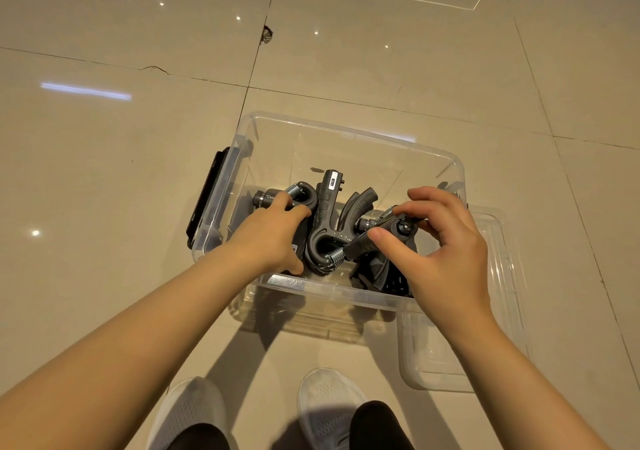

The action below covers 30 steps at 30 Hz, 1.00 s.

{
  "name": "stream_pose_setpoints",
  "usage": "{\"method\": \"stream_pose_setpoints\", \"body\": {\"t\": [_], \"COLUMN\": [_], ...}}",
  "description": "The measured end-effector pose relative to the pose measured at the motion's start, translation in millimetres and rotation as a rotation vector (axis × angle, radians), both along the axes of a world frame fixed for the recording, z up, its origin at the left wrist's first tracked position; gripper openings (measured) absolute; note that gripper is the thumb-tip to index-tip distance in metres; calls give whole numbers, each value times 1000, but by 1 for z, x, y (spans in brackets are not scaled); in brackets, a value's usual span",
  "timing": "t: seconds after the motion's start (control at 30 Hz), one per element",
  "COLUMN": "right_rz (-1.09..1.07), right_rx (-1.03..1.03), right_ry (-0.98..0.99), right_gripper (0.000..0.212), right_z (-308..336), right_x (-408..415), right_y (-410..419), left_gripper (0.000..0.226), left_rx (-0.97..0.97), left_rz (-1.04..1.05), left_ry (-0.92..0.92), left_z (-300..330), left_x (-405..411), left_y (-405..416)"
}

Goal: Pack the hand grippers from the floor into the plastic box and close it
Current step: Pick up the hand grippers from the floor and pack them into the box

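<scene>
Hand grippers (325, 227) lie piled against the near wall of the plastic box (349, 134). Left hand (273, 238) grips one at its spring end; right hand (440, 241) pinches another's handle. Judged rigid, moderately heavy, tangle-prone; handles are best held. Lid (498, 311) lies at the box's right edge.

One head-worn view — looking steeply down, close over the plastic box (346, 137).

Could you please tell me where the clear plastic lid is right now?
In the head view, the clear plastic lid lies on the floor, touching the transparent plastic box's right side.
</scene>
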State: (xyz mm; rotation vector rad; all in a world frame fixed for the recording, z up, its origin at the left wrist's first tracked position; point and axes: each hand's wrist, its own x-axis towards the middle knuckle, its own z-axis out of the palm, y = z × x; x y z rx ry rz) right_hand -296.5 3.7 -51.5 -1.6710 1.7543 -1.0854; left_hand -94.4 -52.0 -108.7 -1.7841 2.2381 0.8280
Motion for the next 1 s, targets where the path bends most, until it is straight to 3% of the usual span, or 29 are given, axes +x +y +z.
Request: {"method": "stream_pose_setpoints", "body": {"t": [0.17,0.37,0.47,0.57,0.77,0.9,1.0], "right_rz": [19,14,124,400,792,1029,990], "right_rx": [3,-42,-91,-17,-110,56,281], "right_ry": [6,39,204,511,1123,1178,1080], "right_gripper": [28,30,29,27,25,24,28], "right_z": [-2,4,22,36,14,-5,-7], "right_x": [1,-7,-19,-34,-29,-16,-19], "right_y": [1,-5,-19,-39,-48,-35,-35], "left_gripper": [81,71,68,62,54,44,44], "left_rx": [-150,-52,-38,-43,-535,-638,-643], "left_rz": [70,-47,-49,-71,58,41,78], "left_ry": [121,-2,2,-43,36,-9,-29], "left_z": [2,-6,-5,6,15,10,9], "left_x": [5,2,2,3,19,17,18], "left_y": [0,-3,-1,2,44,47,48]}}
